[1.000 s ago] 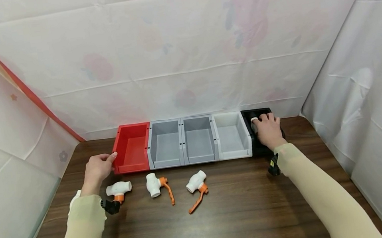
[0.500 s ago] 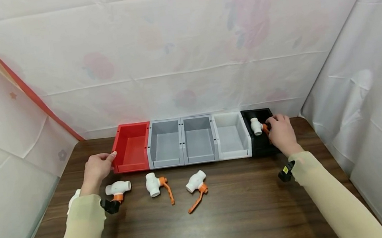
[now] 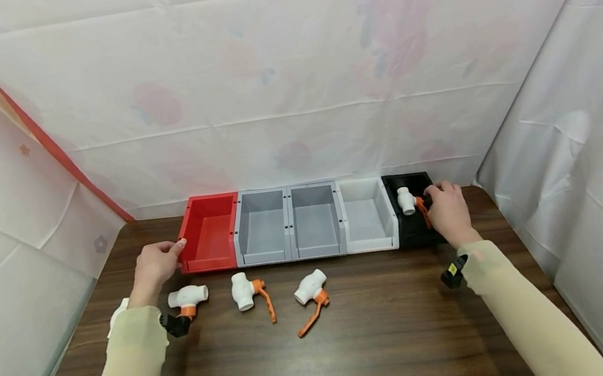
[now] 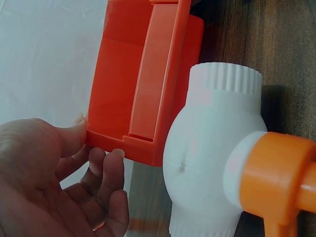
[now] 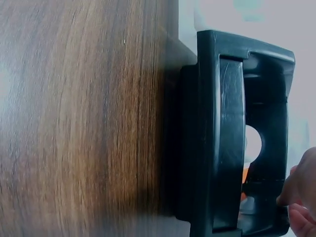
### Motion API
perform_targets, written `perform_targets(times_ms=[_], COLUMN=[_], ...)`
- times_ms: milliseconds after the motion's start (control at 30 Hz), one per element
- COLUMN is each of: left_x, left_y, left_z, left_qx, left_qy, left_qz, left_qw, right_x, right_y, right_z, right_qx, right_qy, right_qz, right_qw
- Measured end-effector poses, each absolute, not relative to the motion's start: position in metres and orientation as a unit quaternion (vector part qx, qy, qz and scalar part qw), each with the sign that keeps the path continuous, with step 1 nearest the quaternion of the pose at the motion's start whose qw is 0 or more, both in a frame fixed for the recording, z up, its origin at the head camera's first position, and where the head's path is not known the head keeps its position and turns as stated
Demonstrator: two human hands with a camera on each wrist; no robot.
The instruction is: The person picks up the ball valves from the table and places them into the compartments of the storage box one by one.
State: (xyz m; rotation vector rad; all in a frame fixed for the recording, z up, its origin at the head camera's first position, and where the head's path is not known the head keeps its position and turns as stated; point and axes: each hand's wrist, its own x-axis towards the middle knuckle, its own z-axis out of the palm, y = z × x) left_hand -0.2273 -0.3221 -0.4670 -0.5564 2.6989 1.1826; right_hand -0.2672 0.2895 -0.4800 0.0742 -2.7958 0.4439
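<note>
My left hand (image 3: 154, 267) pinches the left rim of a red bin (image 3: 210, 232), thumb at the inside and fingers below, as the left wrist view shows. At the other end of the row, my right hand (image 3: 450, 213) grips the right rim of a black bin (image 3: 412, 237). A white ball valve (image 3: 406, 201) with an orange lever lies inside that black bin, its lever beside my fingers. Close to the left wrist sits another ball valve (image 3: 188, 296) on the table, large in the left wrist view. Two more lie farther right, a middle valve (image 3: 243, 291) and a right-hand valve (image 3: 311, 286).
Between the red and black bins stand two grey bins (image 3: 269, 258) and a white bin (image 3: 372, 244), side by side. A white piece (image 3: 117, 315) is mostly hidden behind the left sleeve. Curtains (image 3: 288, 88) hang behind and beside the wooden table (image 3: 368, 344).
My right hand has let go of the ball valve inside the black bin and shifted right onto that bin's rim. The left hand stays on the red bin.
</note>
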Motion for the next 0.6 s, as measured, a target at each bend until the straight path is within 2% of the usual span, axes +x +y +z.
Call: perform_targets(times_ms=[267,600], left_x=[-0.229,-0.232], left_y=[-0.321,-0.324], left_z=[-0.468,-0.469], left_qx=[-0.186,-0.188], left_qy=[0.898,0.902], left_qz=[0.391,0.381], left_qw=[0.071,0.073], right_x=[-0.266,-0.249], right_y=[0.274,0.224], right_z=[-0.475,-0.452], right_qx=[0.052,0.111], right_qy=[-0.971,-0.962], right_qz=[0.158,0.179], right_qw=[0.17,0.172])
